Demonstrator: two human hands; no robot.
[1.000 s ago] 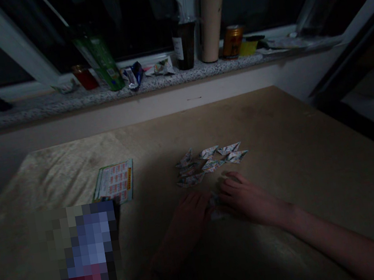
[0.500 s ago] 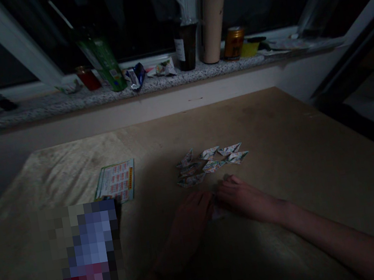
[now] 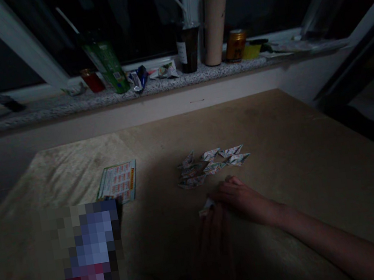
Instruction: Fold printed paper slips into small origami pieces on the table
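Observation:
A small folded piece of paper (image 3: 204,210), pale and mostly covered, lies on the table under my hands. My left hand (image 3: 212,237), in deep shadow, reaches forward with its fingers stretched out flat over the near side of the paper. From the right, my right hand (image 3: 236,194) curls its fingers down on the paper's right part; their tips are hidden. Just beyond the hands sit several folded paper shapes (image 3: 213,168), printed and pointed at the ends, in a loose cluster.
A printed card (image 3: 117,183) lies at the left, partly under a blurred-out blue object (image 3: 89,254). Along the granite windowsill (image 3: 164,85) stand a green bottle (image 3: 110,69), a dark cup with a straw (image 3: 188,50), a pink flask (image 3: 216,17) and an orange can (image 3: 236,46).
My left hand has swung from the paper's left side to its near side, fingers now pointing forward. The paper's left end has come into sight. My right hand has barely moved.

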